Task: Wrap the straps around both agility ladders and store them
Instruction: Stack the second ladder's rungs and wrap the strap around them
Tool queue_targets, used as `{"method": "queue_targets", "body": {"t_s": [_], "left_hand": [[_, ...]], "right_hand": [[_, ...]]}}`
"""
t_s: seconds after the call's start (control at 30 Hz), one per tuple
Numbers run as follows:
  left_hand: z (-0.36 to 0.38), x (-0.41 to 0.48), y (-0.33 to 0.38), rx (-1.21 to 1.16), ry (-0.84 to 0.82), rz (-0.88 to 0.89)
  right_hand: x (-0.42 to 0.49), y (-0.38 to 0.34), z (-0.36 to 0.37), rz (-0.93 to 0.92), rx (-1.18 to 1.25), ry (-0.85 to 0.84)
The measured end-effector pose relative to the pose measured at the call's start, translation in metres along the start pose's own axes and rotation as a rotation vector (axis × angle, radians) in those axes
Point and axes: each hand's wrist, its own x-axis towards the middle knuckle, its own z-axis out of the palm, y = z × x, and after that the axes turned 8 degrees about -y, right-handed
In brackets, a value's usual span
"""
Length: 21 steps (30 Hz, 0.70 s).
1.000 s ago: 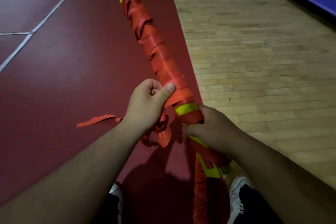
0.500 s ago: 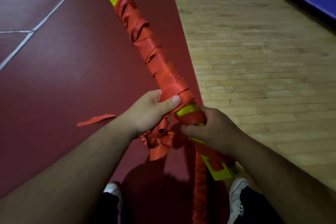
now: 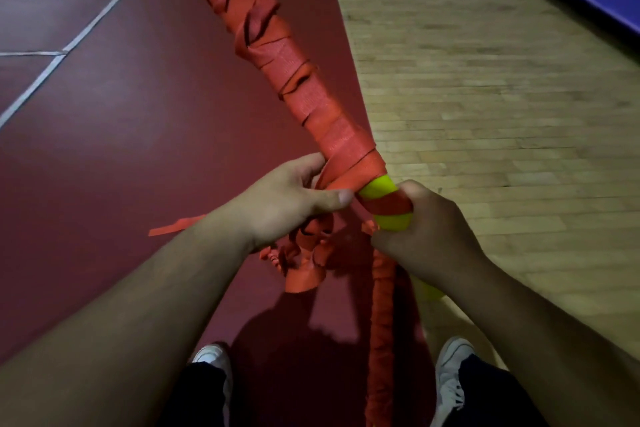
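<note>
A: Where is the agility ladder [image 3: 294, 80]?

B: Bundled, held slanting above the red floor [image 3: 121, 149], beside the wood floor [image 3: 485, 114]. Orange strap [image 3: 349, 166] is wound along it; yellow rungs [image 3: 377, 189] show at the lower end.

A: Hands?

B: Left hand [image 3: 294, 204] pinches the strap against the bundle, thumb pressed on. Right hand [image 3: 426, 236] is closed round the bundle just below. Loose strap end [image 3: 176, 226] trails under the left hand.

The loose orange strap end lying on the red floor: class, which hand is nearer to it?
Left. The left hand is just right of the loose strap end; the right hand is farther right, gripping the bundled ladder.
</note>
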Motion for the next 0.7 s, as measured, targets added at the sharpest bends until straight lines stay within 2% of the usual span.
{"method": "queue_targets", "body": {"t_s": [0.13,0.33,0.53,0.7], "left_hand": [[-0.014,-0.004,-0.008,0.134,-0.03,-0.061],[-0.02,-0.005,-0.022,0.266,0.025,-0.173],[-0.022,-0.002,-0.024,0.343,0.091,-0.084],[-0.021,0.001,-0.028,0.329,0.038,-0.095]], "right_hand": [[-0.001,-0.001,0.002,-0.001,0.007,-0.001],[0.0,0.001,0.003,0.0,-0.015,-0.002],[0.005,0.004,0.003,0.022,0.045,0.01],[0.006,0.005,0.004,0.032,0.059,-0.012]]}}
